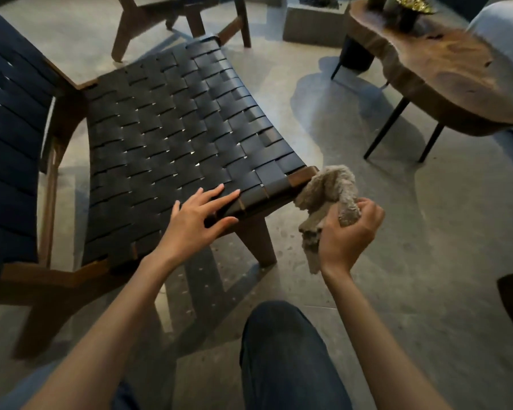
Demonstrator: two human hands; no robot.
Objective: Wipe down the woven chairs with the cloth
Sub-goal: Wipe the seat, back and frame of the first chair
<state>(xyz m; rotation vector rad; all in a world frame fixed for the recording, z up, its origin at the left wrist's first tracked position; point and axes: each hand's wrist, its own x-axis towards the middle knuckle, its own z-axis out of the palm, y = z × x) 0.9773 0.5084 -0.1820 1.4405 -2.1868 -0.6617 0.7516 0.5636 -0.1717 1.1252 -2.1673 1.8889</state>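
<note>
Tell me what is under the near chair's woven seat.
A wooden leg stands under the front corner of the seat, on grey floor that carries the weave's shadow. The seat itself hides the rest beneath it, and the left hand covers part of its front edge.

Grey floor [427, 247], wooden table [444, 78].

Floor [397, 232] with woven chair [172, 119], table [444, 75]

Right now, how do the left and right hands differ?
The left hand lies flat, fingers spread, on the woven seat near its front; the right hand is curled round the cloth. The left hand touches the seat; the right hand is off it, beside its corner. Both are bare.
</note>
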